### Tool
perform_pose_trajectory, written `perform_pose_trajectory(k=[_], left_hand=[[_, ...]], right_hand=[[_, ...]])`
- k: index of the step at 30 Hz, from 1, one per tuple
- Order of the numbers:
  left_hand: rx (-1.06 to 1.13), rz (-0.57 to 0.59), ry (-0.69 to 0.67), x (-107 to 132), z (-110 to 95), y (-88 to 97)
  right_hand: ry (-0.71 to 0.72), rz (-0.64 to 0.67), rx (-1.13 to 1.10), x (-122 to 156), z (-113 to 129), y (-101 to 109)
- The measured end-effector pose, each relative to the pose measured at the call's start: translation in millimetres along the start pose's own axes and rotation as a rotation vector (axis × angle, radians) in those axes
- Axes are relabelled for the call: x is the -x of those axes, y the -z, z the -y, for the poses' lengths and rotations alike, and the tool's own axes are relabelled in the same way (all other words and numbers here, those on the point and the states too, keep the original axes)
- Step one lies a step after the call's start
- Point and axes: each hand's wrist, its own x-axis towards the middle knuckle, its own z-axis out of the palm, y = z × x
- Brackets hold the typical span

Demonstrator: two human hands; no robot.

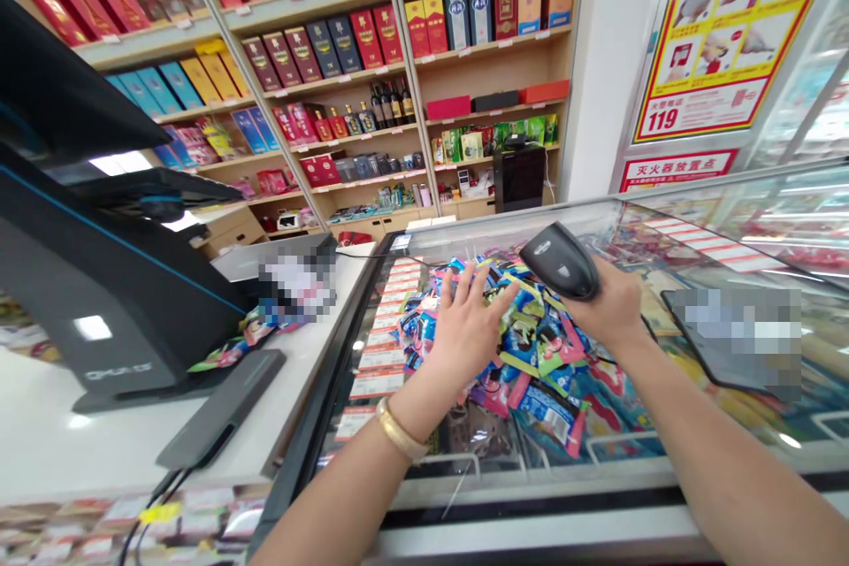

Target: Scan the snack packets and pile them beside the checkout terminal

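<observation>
Left fingers (478, 280) splay over packets (521, 340) on a glass-topped case (544, 505) while right fingers (615, 285) grip a scanner (561, 261), stocked shelves (341, 79) behind.

We count two hands, one left hand (469, 318) and one right hand (607, 301). We see one scanner (561, 261), one bracelet (401, 432), one dark flat device (733, 340), one checkout terminal (112, 283) and one long grey box (222, 407). We find two red signs (733, 40) and, on the shelving (544, 66), three flat boxes (496, 102). The small packets (523, 340) number well over ten, but they overlap too much for us to total.
</observation>
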Motion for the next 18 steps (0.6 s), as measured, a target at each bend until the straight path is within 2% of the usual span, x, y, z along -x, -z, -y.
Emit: perform_pose_trajectory(k=[2, 5, 7, 9, 11, 14, 16, 18], left_hand=[[0.031, 0.063, -0.026, 0.5, -4.8, -0.7], [0.113, 0.097, -0.042, 6.2, -6.6, 1.6], [0.163, 0.066, -0.024, 11.0, -1.4, 5.0], [0.205, -0.021, 0.033, 16.5, 12.3, 9.0], [0.224, -0.145, 0.139, 23.4, 36.2, 12.3], [0.198, -0.284, 0.371, 38.5, 87.2, 15.2], [0.145, -0.292, 0.574, 51.6, 124.0, 16.7], [0.036, -0.199, 0.795, 66.3, 157.2, 19.0]], right_hand=[[-0.006, 0.014, -0.004, 0.9, 0.1, -1.0], [-0.004, 0.013, -0.004, 1.6, 0.8, -0.7], [0.002, 0.006, 0.002, 2.2, 1.0, -0.3], [0.012, 0.002, 0.011, 3.6, 0.5, -0.4], [0.028, -0.010, 0.018, 5.6, -1.0, -1.2], [0.051, -0.021, 0.033, 8.8, -3.7, -2.8], [0.071, -0.004, 0.043, 10.3, -4.7, -3.1], [0.098, 0.017, 0.051, 11.3, -4.9, -2.4]])
